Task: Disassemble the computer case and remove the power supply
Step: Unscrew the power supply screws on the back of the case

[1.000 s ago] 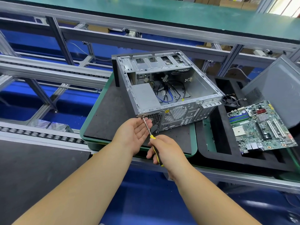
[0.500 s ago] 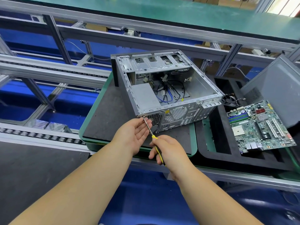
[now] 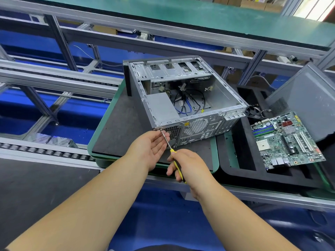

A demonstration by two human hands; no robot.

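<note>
Little changed over the last second: screwdriver (image 3: pixel 170 149) tip still at near-left case (image 3: pixel 190 98) screw; right hand (image 3: pixel 188 164) gripping handle, left hand (image 3: pixel 152 146) open, cupped alongside. Power supply (image 3: pixel 161 109) still mounted.

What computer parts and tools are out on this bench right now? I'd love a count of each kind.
Computer case, opened: 1
Power supply, inside the case: 1
Motherboard, lying to the right: 1
Small fan, beside the case: 1
Grey side panel, leaning at the right: 1
Screwdriver, in the right hand: 1
Total: 6
</note>
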